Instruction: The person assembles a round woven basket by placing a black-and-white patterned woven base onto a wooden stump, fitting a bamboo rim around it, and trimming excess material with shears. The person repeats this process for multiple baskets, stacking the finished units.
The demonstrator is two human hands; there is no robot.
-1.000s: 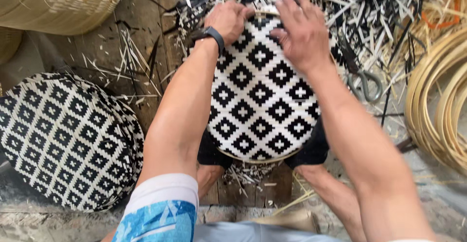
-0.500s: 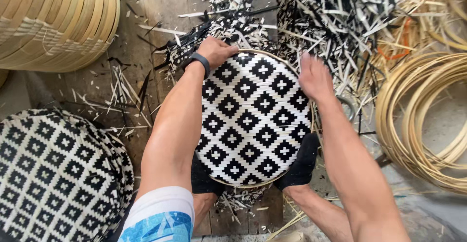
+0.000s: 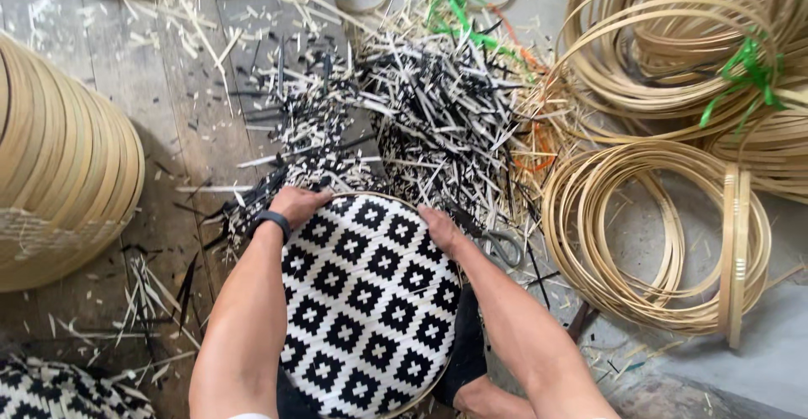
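A round woven tray (image 3: 366,301) in a black-and-white diamond pattern sits on the person's lap, braced between dark-clad knees, its thin bamboo rim facing up. The left hand (image 3: 296,204), with a dark band (image 3: 271,221) on the wrist, clasps the tray's far-left rim, fingers curled over the edge. The right hand (image 3: 442,230) presses on the far-right rim, fingers wrapped around it, so both hands grasp the tray. Just beside the right hand, grey scissors (image 3: 503,249) lie on the floor. At the bottom left corner shows the edge of another patterned tray (image 3: 59,389). To the left stands a stack of plain bamboo baskets (image 3: 59,183) on the plank floor (image 3: 181,124). Just beyond the tray lies a heap of black and white trimmed strips (image 3: 421,116), spreading over the planks. To the right, coils of pale bamboo hoops (image 3: 656,234) rest on the floor, and farther back larger coils (image 3: 699,49) are tied with green string (image 3: 745,70).
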